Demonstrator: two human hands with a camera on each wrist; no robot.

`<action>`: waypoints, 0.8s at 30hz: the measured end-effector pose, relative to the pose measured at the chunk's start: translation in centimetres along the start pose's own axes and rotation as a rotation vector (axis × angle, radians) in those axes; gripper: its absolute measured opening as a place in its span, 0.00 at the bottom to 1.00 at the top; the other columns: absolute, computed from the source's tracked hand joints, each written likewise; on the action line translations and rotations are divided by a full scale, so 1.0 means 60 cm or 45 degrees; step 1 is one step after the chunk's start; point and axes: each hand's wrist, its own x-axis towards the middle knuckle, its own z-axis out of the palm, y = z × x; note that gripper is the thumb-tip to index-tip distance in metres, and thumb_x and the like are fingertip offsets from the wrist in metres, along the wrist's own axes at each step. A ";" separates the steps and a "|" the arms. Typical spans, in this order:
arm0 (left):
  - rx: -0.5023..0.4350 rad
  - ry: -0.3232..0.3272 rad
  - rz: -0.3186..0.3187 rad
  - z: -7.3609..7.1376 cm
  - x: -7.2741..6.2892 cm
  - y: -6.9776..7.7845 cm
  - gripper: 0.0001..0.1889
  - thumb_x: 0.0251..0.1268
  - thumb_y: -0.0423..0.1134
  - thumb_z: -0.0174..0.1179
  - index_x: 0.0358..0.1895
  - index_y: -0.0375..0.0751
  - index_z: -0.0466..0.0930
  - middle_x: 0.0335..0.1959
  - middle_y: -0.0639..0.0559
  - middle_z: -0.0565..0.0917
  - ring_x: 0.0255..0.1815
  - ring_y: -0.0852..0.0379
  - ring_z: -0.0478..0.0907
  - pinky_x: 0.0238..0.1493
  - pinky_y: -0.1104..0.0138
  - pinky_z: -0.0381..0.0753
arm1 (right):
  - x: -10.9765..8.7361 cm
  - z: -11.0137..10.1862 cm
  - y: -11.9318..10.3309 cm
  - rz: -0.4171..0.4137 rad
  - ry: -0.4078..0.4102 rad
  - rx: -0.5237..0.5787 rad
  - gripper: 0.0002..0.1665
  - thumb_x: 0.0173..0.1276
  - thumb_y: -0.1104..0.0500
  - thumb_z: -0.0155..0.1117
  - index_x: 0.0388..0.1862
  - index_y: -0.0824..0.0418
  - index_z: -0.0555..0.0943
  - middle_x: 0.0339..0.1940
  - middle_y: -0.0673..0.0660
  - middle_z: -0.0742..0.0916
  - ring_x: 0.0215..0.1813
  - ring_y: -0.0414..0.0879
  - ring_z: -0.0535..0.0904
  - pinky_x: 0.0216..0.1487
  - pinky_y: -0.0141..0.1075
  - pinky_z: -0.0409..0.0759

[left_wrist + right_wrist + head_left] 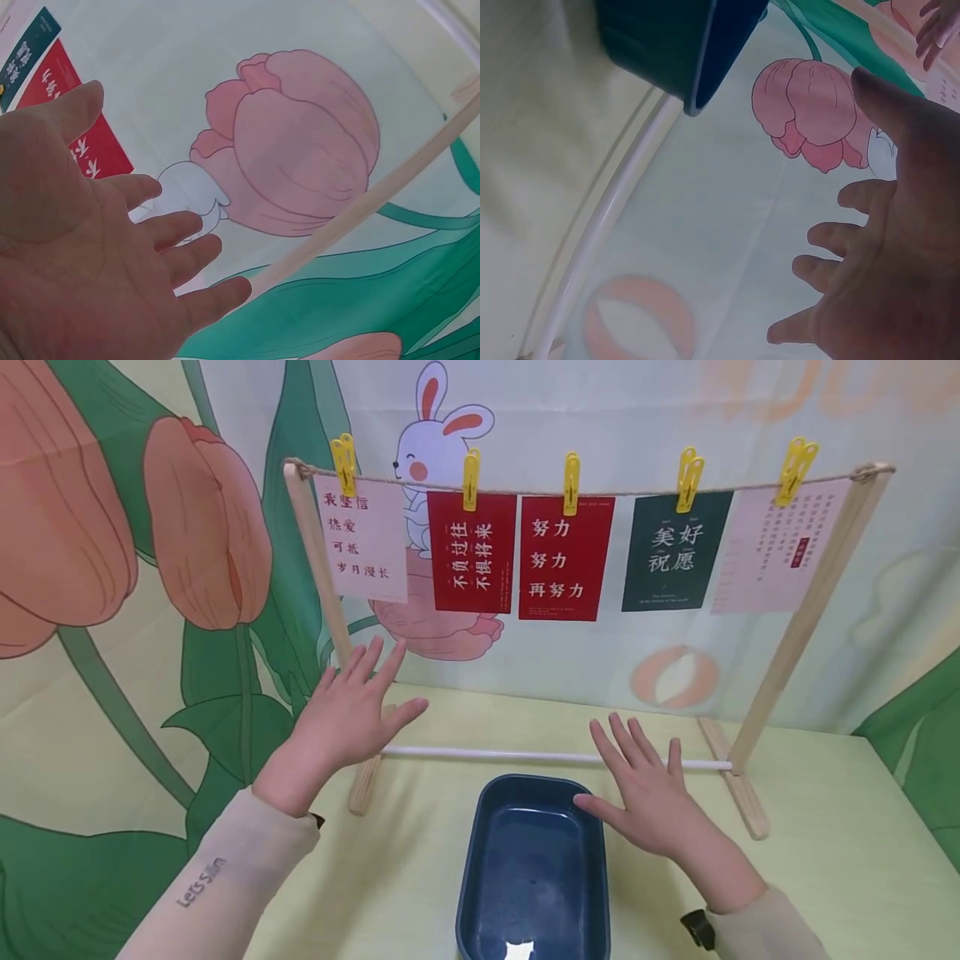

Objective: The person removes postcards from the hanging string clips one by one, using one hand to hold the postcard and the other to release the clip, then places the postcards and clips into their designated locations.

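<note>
My left hand [352, 714] is raised at the left, fingers spread and holding nothing, in front of the rack's left side. The right hand [648, 797] hovers with spread fingers by the right rim of a dark blue basin [532, 877]; its thumb overlaps the rim in the head view. Beyond the hands, a twine line [525, 492] carries a pink card [363, 556], a red card [472, 552], a second red card [566, 560], a dark green card [675, 552] and another pink card [780, 547]. Yellow clothespins [572, 485] clip them, one on each card.
The wooden rack's left post [318, 560] and right post [813, 610] stand on flat feet [735, 777], joined low down by a white rod [495, 753]. Behind hangs a printed cloth with tulips [206, 518] and a rabbit. A pale yellow cloth [817, 810] covers the table.
</note>
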 end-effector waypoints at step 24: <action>0.008 0.074 0.019 -0.117 0.003 0.022 0.47 0.80 0.64 0.52 0.89 0.50 0.42 0.90 0.38 0.43 0.89 0.34 0.40 0.83 0.33 0.40 | 0.089 -0.017 -0.086 -0.173 -0.051 0.189 0.59 0.72 0.36 0.69 0.90 0.55 0.51 0.90 0.60 0.56 0.89 0.63 0.48 0.80 0.75 0.38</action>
